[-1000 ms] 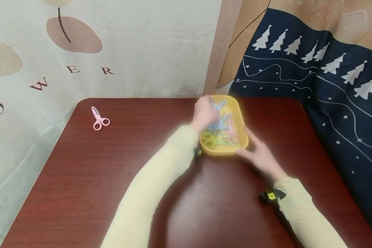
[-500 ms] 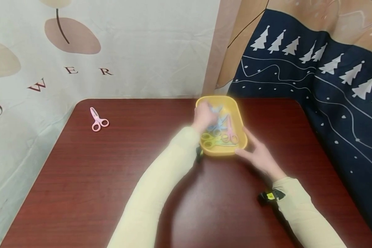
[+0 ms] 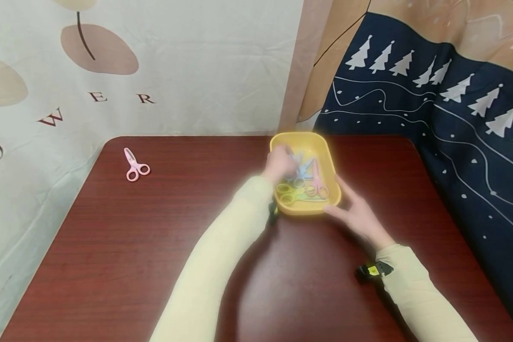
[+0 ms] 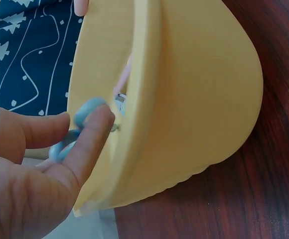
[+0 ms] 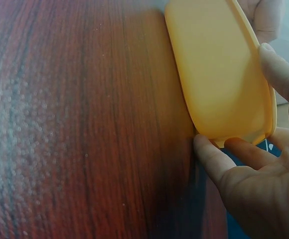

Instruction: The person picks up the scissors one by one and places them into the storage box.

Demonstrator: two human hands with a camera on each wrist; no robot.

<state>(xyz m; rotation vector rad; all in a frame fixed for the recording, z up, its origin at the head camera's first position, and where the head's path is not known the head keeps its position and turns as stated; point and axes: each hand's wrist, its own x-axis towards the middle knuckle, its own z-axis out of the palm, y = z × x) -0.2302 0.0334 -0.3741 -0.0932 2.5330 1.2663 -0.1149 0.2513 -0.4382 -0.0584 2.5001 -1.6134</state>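
A yellow plastic basket (image 3: 330, 156) stands near the table's far edge. My left hand (image 3: 280, 164) reaches in over its left side. In the left wrist view, its thumb and fingers pinch the loop handles of light-blue scissors (image 4: 87, 110); their blades are mostly hidden. Blue scissors (image 3: 303, 171), pink scissors (image 3: 318, 178) and yellow-green scissors (image 3: 297, 194) lie inside the basket. At its near right corner, my right hand (image 3: 359, 216) holds the basket, thumb at the rim and other fingers against the outer wall in the right wrist view.
Another pair of pink scissors (image 3: 137, 166) lies slightly spread at the far left of the dark red wooden table (image 3: 132, 247). A pale printed cloth (image 3: 205, 71) hangs behind the table. Dark blue tree-patterned fabric (image 3: 410, 104) hangs at the right.
The blue scissors in my left hand have gone lower and are more hidden behind it. My right hand stays at the basket. The view has shifted very slightly.
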